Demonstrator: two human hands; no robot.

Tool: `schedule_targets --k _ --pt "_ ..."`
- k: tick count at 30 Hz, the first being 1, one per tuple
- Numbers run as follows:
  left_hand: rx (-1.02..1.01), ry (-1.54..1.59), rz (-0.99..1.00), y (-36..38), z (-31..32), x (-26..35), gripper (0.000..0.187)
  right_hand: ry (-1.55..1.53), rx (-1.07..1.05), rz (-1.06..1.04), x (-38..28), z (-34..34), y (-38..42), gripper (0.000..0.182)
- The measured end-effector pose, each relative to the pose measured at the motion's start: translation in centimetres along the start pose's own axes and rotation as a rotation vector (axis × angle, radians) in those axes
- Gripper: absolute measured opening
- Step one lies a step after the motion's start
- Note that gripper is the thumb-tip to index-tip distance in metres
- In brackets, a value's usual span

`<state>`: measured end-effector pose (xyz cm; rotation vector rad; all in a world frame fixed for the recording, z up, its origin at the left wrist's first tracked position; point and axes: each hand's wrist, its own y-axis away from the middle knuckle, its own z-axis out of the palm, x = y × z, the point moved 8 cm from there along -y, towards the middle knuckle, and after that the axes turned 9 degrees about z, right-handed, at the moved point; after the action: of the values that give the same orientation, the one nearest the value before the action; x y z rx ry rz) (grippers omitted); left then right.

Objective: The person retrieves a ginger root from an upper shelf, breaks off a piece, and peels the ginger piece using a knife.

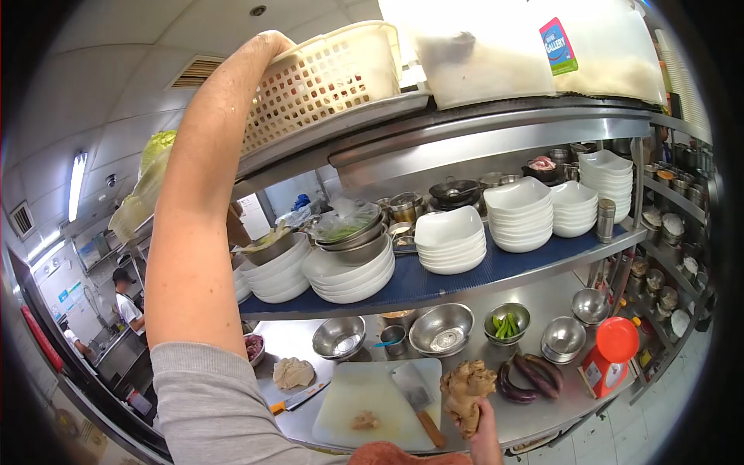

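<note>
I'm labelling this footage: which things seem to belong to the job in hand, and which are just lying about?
Likely in use:
ginger, in the right hand
basket, left hand at its edge
cutting board and cleaver, near the ginger

Seemingly just lying about:
eggplants
red scale
green vegetables

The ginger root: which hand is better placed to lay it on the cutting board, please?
Probably the right hand: it holds the ginger root near the cutting board. The left hand is up at the basket, farther from the cutting board.
</note>
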<state>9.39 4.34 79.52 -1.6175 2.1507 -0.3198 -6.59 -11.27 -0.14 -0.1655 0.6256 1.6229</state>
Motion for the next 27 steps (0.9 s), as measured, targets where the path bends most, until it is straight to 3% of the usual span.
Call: schedule_targets --k 13,20,22,23,25,27 --pt "-0.071 0.04 0.033 0.0 1.0 -0.6 0.05 0.106 -0.024 -0.041 -0.4 3.4 1.5 0.043" --pt "0.03 0.115 0.303 -0.5 0.9 1.3 0.037 0.092 -0.028 -0.019 -0.1 3.2 1.4 0.045" --pt "0.147 0.381 0.427 0.4 0.0 2.0 0.03 0.112 -0.009 -0.039 -0.5 3.0 1.4 0.045" --pt "0.15 0.385 0.426 0.0 -0.3 1.2 0.03 0.134 -0.027 -0.036 -0.3 2.4 1.2 0.045" --pt "0.076 0.655 0.631 -0.6 -1.6 0.5 0.038 0.158 -0.051 -0.031 -0.3 2.9 1.1 0.045" --pt "0.105 0.719 0.654 0.4 -2.4 -0.2 0.038 0.177 -0.026 -0.043 -0.7 4.0 1.9 0.045"
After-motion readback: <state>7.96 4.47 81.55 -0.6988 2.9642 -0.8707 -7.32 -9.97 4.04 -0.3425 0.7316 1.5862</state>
